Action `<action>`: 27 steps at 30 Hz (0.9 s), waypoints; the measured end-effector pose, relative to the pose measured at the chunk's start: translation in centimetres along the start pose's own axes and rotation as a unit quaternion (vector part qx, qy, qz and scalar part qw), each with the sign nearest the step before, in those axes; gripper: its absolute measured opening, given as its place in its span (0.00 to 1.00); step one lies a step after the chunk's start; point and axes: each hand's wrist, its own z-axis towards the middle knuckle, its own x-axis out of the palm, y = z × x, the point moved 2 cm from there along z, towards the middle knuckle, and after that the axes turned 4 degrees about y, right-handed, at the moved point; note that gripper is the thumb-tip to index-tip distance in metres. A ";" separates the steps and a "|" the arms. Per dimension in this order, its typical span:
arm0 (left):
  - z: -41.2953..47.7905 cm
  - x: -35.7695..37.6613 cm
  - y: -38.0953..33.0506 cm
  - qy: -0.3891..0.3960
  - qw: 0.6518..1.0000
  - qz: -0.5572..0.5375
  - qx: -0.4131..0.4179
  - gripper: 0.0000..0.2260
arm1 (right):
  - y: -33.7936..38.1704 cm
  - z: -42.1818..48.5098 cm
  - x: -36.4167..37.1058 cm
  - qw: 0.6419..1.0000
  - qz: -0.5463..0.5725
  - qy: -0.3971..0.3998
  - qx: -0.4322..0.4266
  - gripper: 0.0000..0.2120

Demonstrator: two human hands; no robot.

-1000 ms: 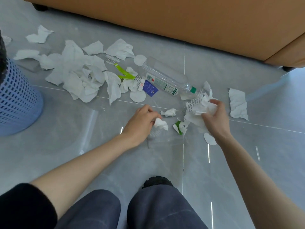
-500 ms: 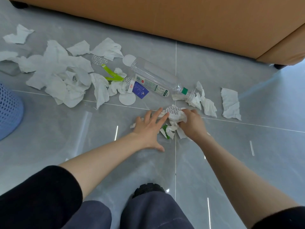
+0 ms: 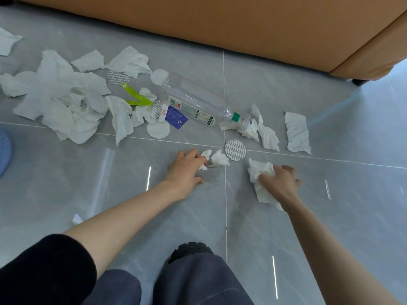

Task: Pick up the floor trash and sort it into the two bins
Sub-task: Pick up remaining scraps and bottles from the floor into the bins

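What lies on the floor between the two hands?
Head view: a small tissue scrap beside the left hand; then bare tile to the right hand.

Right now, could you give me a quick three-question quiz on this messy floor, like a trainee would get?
1. True or false: the clear plastic bottle stands upright.
2. What does the right hand grip? A) a wad of white tissue B) the blue card C) the green strip
3. Fill in: the left hand pinches a small scrap of white ____.

Key: 1 false, it lies on its side; 2 A; 3 tissue.
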 end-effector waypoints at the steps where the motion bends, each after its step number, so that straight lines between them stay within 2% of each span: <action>1: 0.0 0.0 0.1 -0.007 1.000 -0.008 0.002 0.18 | -0.3 -0.2 0.3 1.000 -0.006 0.018 -0.001 0.07; 5: 0.0 -0.4 0.5 -0.029 0.999 -0.028 0.012 0.13 | 0.2 -0.6 0.9 0.998 -0.004 0.005 -0.055 0.06; 10: -0.9 -1.3 0.7 -0.043 0.997 -0.065 0.008 0.10 | 0.3 0.4 1.5 0.998 -0.025 0.011 -0.056 0.12; 12: -1.4 -1.7 1.1 -0.053 0.996 -0.078 0.000 0.11 | 0.3 0.6 1.7 0.999 -0.022 0.015 -0.038 0.11; 16: -2.5 -3.4 2.0 -0.095 0.990 -0.101 -0.013 0.12 | 0.7 0.5 1.5 0.995 -0.092 0.004 -0.025 0.04; 19: -3.1 -5.3 2.2 -0.132 0.984 -0.115 -0.016 0.09 | 1.0 0.1 1.6 0.997 -0.061 0.001 -0.045 0.09; 23: -3.8 -8.1 1.8 -0.168 0.978 -0.127 -0.002 0.07 | 3.3 -1.8 2.3 0.993 -0.035 -0.009 -0.108 0.11; 27: -4.8 -10.6 1.9 -0.198 0.970 -0.144 0.004 0.08 | 7.6 -3.5 1.9 0.984 0.087 -0.015 -0.154 0.10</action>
